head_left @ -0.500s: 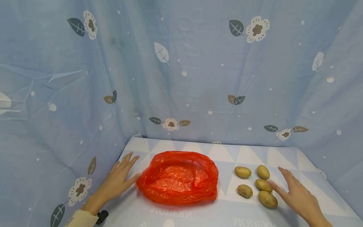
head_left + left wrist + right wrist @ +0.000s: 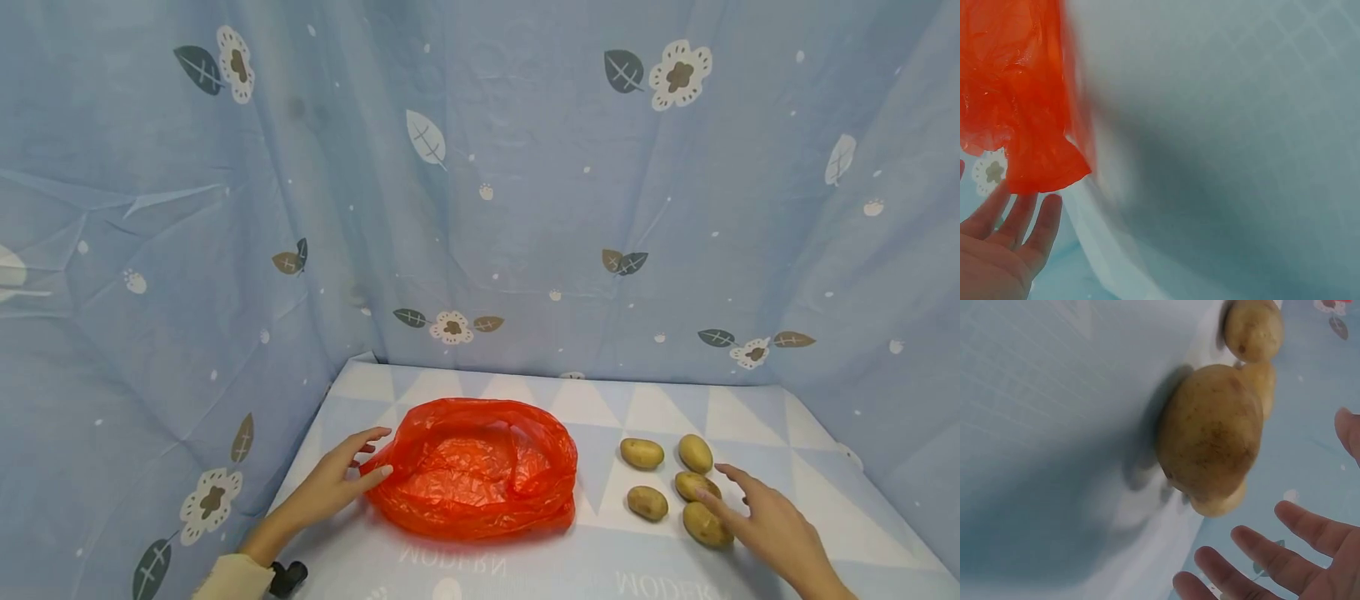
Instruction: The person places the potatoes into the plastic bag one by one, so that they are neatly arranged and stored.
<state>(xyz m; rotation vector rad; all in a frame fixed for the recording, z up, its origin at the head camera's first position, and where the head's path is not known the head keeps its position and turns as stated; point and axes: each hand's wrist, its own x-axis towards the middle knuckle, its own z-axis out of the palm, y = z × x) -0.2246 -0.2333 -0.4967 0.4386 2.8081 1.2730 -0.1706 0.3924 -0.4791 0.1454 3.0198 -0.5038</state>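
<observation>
A red plastic bag [image 2: 472, 500] lies on the table with its mouth spread wide. My left hand [image 2: 330, 485] is at the bag's left side, thumb and fingers apart around its pointed corner. In the left wrist view the left fingertips [image 2: 1052, 206] are right at the bag's handle end [image 2: 1047, 165]. Over on the right, my right hand [image 2: 783, 529] hovers beside several potatoes, its fingers spread and holding nothing. Its thumb overlaps the nearest potato [image 2: 705, 527] and a smaller potato [image 2: 693, 486] in the head view. The right wrist view shows that large potato [image 2: 1210, 431] close before the fingers.
Another potato [image 2: 695, 454] lies behind these, and two more, a rear potato [image 2: 642, 454] and a front potato [image 2: 647, 503], lie nearer the bag. A patterned cloth covers the table [image 2: 600, 554]. Blue curtains [image 2: 525, 208] with leaves and flowers enclose the back and sides.
My left hand has moved right, to the bag's left corner, and its fingers have bent a little. The right hand has shifted left, closer over the potatoes. Bag and potatoes stay in place.
</observation>
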